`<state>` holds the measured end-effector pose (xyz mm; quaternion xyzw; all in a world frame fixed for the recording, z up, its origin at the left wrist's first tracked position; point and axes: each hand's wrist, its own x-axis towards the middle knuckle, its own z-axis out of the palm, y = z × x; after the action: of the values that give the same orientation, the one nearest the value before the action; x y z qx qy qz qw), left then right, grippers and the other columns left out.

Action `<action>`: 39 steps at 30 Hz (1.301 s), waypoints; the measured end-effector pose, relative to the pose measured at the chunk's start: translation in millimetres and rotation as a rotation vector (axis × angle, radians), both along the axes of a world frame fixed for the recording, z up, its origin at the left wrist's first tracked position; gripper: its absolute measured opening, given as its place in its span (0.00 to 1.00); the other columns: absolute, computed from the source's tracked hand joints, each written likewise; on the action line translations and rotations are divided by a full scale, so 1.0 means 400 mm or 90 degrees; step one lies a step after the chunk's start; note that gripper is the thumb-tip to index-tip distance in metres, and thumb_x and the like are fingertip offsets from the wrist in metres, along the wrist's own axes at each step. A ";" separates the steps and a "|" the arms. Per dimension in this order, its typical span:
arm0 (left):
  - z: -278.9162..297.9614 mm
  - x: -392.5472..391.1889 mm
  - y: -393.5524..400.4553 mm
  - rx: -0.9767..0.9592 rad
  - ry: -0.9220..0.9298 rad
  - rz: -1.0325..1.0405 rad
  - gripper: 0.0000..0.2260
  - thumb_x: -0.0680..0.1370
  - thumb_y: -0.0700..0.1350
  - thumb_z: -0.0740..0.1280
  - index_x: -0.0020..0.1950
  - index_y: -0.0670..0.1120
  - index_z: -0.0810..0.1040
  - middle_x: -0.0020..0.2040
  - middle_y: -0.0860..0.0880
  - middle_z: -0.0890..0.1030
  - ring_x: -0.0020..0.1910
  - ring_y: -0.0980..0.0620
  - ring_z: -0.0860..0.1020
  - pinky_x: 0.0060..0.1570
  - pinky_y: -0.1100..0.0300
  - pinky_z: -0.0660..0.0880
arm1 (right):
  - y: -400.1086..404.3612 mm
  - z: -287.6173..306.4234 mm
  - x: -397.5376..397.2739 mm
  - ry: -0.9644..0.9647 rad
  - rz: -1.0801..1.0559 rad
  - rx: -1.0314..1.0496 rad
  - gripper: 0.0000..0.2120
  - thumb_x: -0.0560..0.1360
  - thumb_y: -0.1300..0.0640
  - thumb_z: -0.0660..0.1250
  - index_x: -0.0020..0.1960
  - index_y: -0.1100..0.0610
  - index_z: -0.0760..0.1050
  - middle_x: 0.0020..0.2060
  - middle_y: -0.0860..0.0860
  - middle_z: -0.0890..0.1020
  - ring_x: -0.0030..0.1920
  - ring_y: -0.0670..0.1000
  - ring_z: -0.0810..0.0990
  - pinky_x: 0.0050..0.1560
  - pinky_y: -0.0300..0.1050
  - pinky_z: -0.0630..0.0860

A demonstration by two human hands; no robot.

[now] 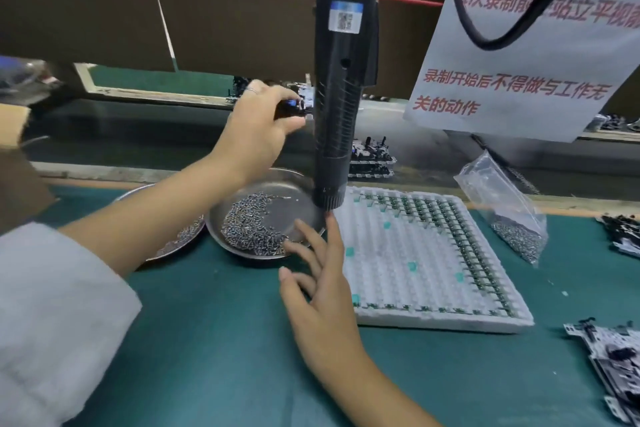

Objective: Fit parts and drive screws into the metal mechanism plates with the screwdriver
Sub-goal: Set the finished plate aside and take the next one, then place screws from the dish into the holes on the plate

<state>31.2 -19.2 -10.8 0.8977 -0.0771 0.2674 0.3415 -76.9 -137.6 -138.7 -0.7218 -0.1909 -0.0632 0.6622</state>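
My left hand point(258, 125) reaches out over the far belt and pinches a small dark mechanism part point(294, 107) between thumb and fingers. A black electric screwdriver point(343, 80) hangs upright in the middle, its lower end just above the rim of a round metal dish point(298, 204) that holds several small screws point(249, 222). My right hand point(320, 282) hovers over the green mat with fingers spread and straight; the index fingertip almost touches the screwdriver's lower end. Metal mechanism plates point(609, 360) lie at the right edge.
A second dish of screws point(180, 236) sits partly under my left forearm. A white tray point(433, 319) of small green parts lies right of the dishes, with a clear bag of screws point(512, 218) behind it. Stacked mechanisms point(370, 156) stand on the belt. A paper sign point(519, 73) hangs above.
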 end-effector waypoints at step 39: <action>-0.216 -0.524 0.212 0.130 -0.028 0.037 0.11 0.75 0.55 0.63 0.45 0.53 0.83 0.42 0.62 0.80 0.46 0.62 0.73 0.50 0.58 0.57 | 0.022 0.010 -0.086 -0.460 -0.020 -0.238 0.14 0.77 0.60 0.64 0.61 0.63 0.77 0.57 0.54 0.79 0.59 0.50 0.76 0.62 0.44 0.71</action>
<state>-178.5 65.5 -97.1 0.9235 -0.0850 0.2879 0.2388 -111.4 -128.6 -134.8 -0.7639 -0.4085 -0.2868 0.4090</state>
